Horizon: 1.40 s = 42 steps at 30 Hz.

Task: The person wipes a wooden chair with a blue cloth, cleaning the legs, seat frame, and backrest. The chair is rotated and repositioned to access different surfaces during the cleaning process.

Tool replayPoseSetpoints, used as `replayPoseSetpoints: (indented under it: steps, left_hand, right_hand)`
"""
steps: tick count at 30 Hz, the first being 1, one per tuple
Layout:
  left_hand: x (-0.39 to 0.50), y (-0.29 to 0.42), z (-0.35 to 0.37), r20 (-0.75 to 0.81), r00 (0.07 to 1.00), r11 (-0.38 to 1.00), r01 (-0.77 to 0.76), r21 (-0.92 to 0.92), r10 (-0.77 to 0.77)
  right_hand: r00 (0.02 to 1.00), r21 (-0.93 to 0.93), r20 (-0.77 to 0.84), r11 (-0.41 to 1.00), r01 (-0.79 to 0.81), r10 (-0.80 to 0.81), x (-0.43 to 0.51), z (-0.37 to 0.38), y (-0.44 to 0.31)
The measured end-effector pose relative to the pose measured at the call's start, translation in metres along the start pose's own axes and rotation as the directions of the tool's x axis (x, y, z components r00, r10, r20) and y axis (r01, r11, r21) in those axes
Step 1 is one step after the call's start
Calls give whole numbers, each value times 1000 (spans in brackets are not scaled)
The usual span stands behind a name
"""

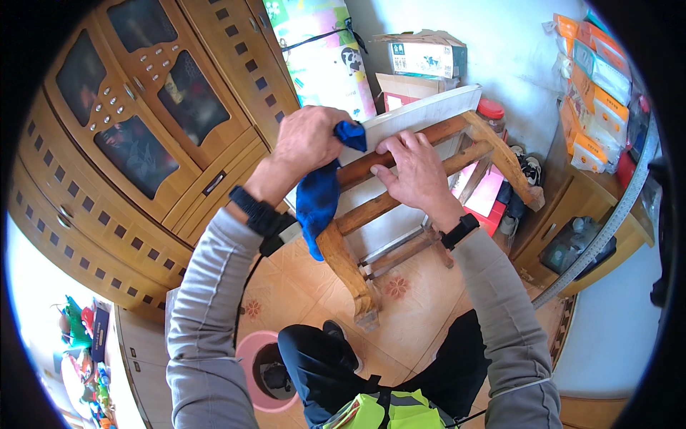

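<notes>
A small table (348,263) with carved wooden legs and a pale top lies tipped on its side before me, its underframe facing me. My left hand (311,137) holds a damp-looking blue cloth (319,198) at the near-left end of the upper wooden rail (358,172). One end of the cloth sticks up beyond my fist, and the rest hangs down beside a leg. Further along that same rail, my right hand (415,171) is curled over it, thumb on the near side. My left palm and fingertips are mostly hidden.
A pink bucket (248,348) with dark contents stands by my knee. The wooden wardrobe (161,107) rises at left. Behind the table are a rolled patterned mat (327,64) and cardboard boxes (429,56). Shoes (530,169) and a cabinet (563,230) are at right.
</notes>
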<state>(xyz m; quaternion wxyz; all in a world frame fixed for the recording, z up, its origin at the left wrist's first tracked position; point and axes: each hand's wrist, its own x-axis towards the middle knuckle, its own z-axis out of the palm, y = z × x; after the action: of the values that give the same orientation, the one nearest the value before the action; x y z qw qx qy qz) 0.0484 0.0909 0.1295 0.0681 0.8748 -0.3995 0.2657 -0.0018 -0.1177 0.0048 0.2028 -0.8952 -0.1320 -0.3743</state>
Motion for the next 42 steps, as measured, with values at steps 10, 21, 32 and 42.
replayPoseSetpoints:
  steps: [10,21,32,42]
  left_hand:
    - [-48,-18,-23,-30,999,999,-40,15,41]
    - [5,6,14,-43,999,1000,-25,13,26]
    - [-96,-26,-39,-116,983,990,143,-13,-143]
    - [-170,4,-11,-302,843,847,286,-448,-445]
  right_hand:
    - [999,-72,-10,997,-37,37,1,4,-5]
    - [1000,-35,-2,999,-2,2,3,-2,-1]
    - [1000,-25,-17,1000,4,-4,1,5,4]
    - [961,238,-173,937,255,-217,-29,2,-43]
